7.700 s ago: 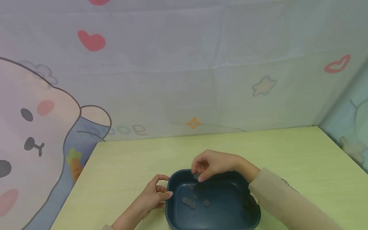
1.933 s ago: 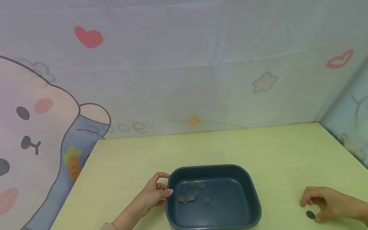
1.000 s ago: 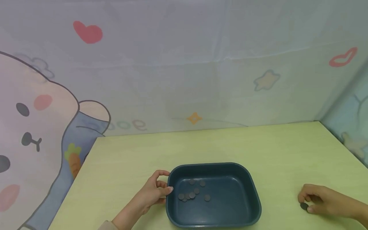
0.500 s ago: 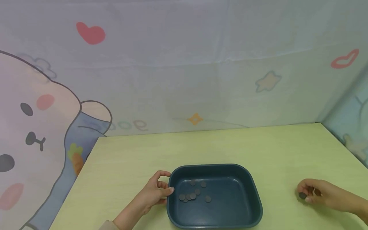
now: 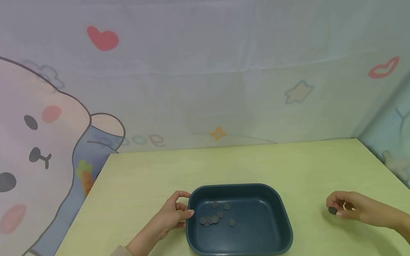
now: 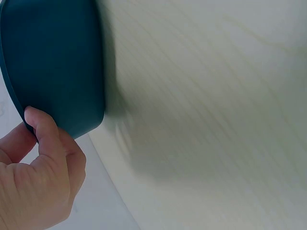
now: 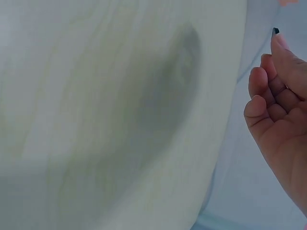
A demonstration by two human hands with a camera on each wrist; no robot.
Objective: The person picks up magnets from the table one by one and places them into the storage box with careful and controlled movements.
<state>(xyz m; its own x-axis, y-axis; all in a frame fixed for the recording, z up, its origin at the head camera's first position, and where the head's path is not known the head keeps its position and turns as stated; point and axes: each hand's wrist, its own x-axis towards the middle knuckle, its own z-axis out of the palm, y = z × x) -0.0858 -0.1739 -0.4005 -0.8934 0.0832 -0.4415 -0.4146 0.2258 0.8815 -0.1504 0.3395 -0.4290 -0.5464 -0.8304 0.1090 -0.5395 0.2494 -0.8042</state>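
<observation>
A dark blue rectangular tray (image 5: 243,240) with rounded corners stands near the front of the table. My left hand (image 5: 171,215) grips its left rim, thumb over the edge; in the left wrist view the fingers of that hand (image 6: 43,177) pinch the tray wall (image 6: 57,62). Several small dark round discs (image 5: 232,222) lie on the tray floor, mostly toward its left side, some overlapping. Off to the right, my right hand (image 5: 362,209) pinches one dark disc (image 5: 332,210) between thumb and fingers above the table. Only a sliver of this disc (image 7: 275,31) shows in the right wrist view.
A pale yellow-green table (image 5: 153,170) extends around the tray. Behind it hangs a cloth (image 5: 192,99) printed with hearts, a star and a cartoon bear. Another cloth (image 5: 397,135) borders the right side.
My right hand went from over the tray to the right, pinched a disc off the table, and raised it slightly leftward. More discs now lie in the tray. The left hand stays on the rim.
</observation>
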